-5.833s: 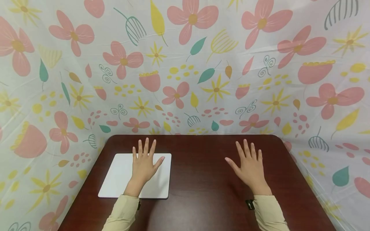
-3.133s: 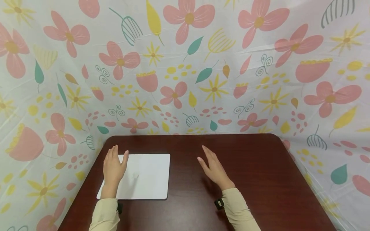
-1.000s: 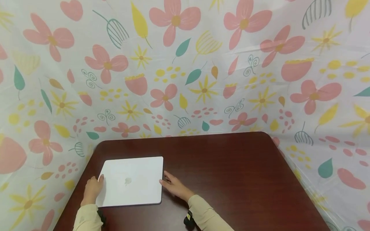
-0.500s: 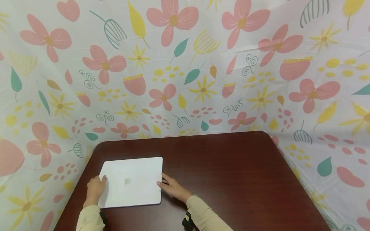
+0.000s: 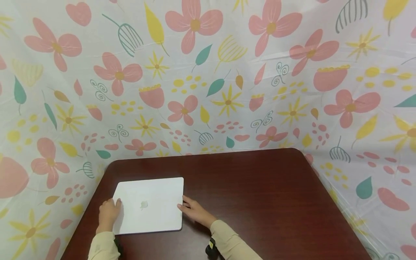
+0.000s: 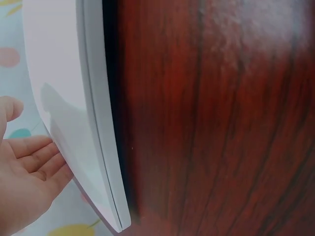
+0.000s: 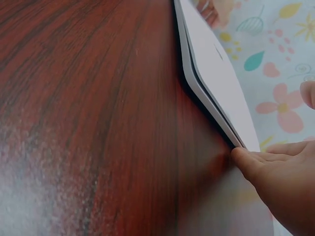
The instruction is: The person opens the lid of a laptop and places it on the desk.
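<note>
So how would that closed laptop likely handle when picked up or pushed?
The laptop is flat and straight-edged, so it should lift stiffly without sagging. Being smooth, it may prove slippery. Thin and broad, it probably won't roll or tip.

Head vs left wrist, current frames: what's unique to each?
Head only: the right hand at the laptop's right edge, the logo on its lid, and both beige sleeves.

Left wrist only: a clear seam line running along the laptop's edge.

Both: the laptop, the left hand, the dark wooden table and the floral cloth.
</note>
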